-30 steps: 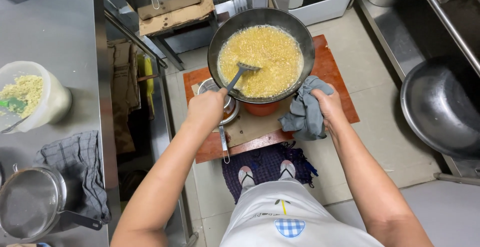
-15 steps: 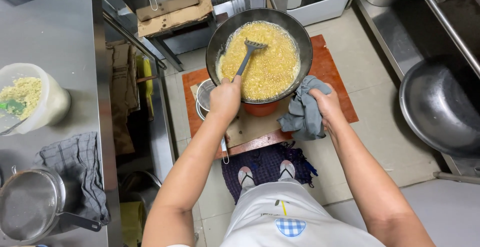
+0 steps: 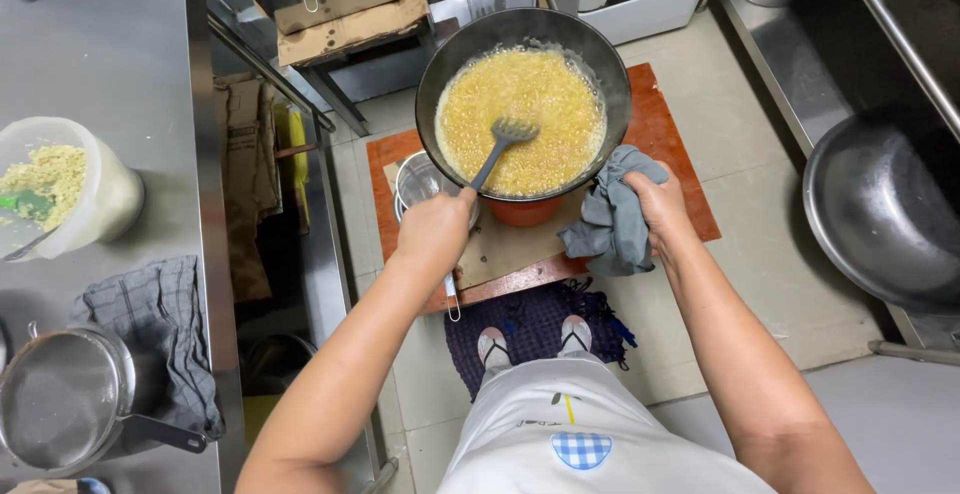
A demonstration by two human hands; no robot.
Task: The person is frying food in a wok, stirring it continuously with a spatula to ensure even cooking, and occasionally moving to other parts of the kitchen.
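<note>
Our left hand (image 3: 435,229) grips the spatula (image 3: 500,144) in the yellow grains (image 3: 520,119); our right hand (image 3: 660,204) clamps the cloth (image 3: 610,224) on the pan (image 3: 440,64) rim — scrape low, pan steady.

Pan (image 3: 600,64) on board (image 3: 680,169) on floor; spatula (image 3: 500,149) in pan; cloth (image 3: 610,219) at pan's right; counter (image 3: 90,64) far left.

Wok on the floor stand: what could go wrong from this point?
1. The wok sits on a small orange base and may tip; only the right hand, through a grey cloth, steadies its rim.
2. The yellow mixture reaches near the rim; the left hand stirring with the slotted spatula could slop it over.
3. Feet in open sandals stand close below, exposed to any spill.
</note>
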